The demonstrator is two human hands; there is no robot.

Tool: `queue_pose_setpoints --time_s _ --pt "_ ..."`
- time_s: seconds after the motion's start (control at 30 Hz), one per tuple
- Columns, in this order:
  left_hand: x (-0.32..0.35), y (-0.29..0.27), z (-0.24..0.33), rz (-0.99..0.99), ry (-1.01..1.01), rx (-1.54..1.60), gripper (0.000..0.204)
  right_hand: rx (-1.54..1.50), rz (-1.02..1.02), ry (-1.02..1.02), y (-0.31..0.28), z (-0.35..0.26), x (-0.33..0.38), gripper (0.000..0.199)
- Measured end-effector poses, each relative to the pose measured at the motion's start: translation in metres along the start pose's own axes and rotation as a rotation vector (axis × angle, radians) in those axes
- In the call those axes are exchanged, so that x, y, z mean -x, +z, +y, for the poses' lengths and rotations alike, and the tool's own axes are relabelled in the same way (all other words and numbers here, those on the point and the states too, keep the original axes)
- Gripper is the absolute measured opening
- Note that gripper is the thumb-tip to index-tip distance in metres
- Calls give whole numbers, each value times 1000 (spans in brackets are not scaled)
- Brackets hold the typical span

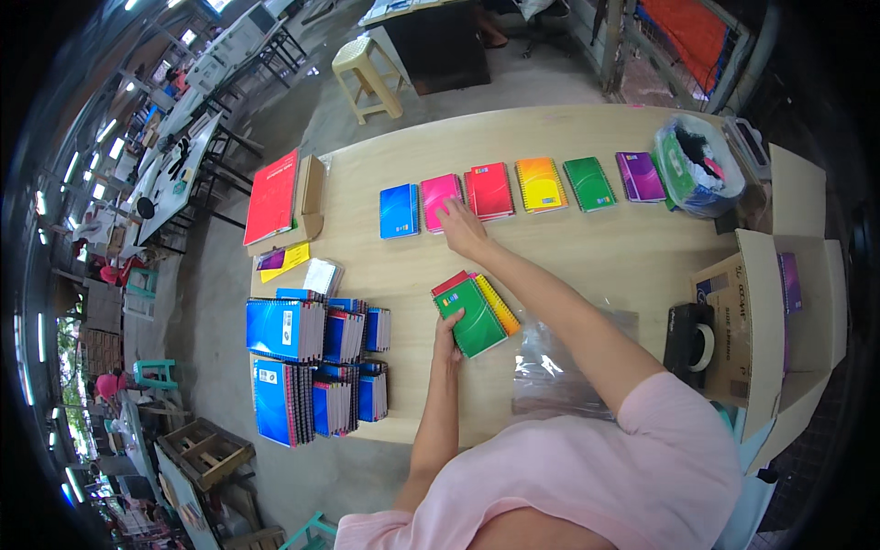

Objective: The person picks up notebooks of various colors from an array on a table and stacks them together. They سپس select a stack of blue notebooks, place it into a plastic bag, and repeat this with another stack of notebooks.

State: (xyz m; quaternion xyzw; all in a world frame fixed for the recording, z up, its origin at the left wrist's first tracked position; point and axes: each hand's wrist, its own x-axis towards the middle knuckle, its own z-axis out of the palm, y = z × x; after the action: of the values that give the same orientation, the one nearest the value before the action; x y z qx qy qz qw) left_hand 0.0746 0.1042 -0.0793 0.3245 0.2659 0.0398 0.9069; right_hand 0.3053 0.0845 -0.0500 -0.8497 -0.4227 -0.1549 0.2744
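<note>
3 nbks (475, 321) gripped, L fingers (451, 321) | R fingers (445, 214) on pink nbk (438, 192), grip unclear | blue nbk (265, 315), wht label (288, 323)

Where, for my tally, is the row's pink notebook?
Head view, upper centre: the pink notebook lies between a blue notebook and a red one, by the right hand.

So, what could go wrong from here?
The left hand holds a green notebook over a yellow notebook, edges uneven, so they might slip apart. The right hand at the pink notebook could nudge the red notebooks beside it. The clear plastic near the right forearm might get dragged along.
</note>
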Motion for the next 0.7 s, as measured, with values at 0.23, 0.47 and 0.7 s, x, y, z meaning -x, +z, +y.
queue_pose_setpoints --time_s 0.23,0.47,0.7 --pt "-13 -11 22 2 78 13 44 7 -226 -58 13 17 -10 29" --pt "-7 -13 21 21 64 85 43 -634 -46 495 -122 -29 14 26" --pt "-18 16 -8 -204 -21 11 57 -877 258 292 -185 -36 127 32"
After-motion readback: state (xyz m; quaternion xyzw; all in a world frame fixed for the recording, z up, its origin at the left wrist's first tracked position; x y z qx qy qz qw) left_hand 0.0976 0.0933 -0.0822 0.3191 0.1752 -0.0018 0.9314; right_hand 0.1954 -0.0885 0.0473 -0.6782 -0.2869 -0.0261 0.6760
